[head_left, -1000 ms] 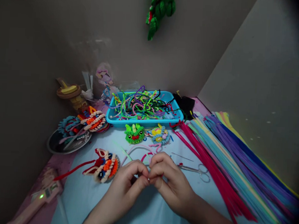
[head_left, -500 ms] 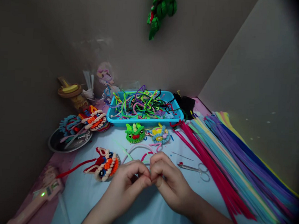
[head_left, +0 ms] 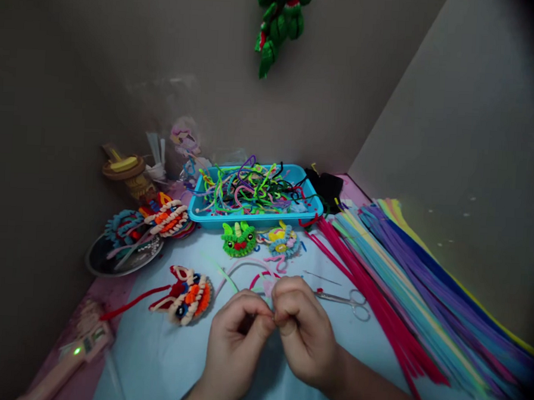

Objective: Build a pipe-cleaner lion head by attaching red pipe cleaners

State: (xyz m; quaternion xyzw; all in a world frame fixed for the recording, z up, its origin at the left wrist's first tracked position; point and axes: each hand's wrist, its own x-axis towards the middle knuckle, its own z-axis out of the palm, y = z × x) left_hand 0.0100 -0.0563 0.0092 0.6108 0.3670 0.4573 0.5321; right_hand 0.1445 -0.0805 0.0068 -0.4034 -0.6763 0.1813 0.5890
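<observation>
Over the light blue cloth (head_left: 164, 362), my left hand (head_left: 239, 336) and my right hand (head_left: 305, 333) meet fingertip to fingertip. Both are closed in a pinch; whatever lies between the fingers is hidden or too small to name. A pale pink bit (head_left: 268, 288) shows just behind the right fingers; I cannot tell whether it is held. Beyond the hands lie a pink pipe cleaner (head_left: 246, 261) and a light green one (head_left: 228, 280). Left of my left hand sits an orange, cream and red pipe-cleaner animal head (head_left: 193, 294) with a red tail. Small scissors (head_left: 349, 300) lie right of my right hand.
A blue tray (head_left: 248, 221) holds tangled pipe cleaner scraps. Before it stand green (head_left: 238, 239) and blue-yellow (head_left: 283, 241) heads. Long pipe cleaners (head_left: 406, 279) fan out at right. A glue gun (head_left: 73, 357) with a lit green light and a metal bowl (head_left: 96, 260) are at left.
My view has shifted slightly, so the scene sits a little further left. Both hands stay pinched together, with the left wrist turned more upright.
</observation>
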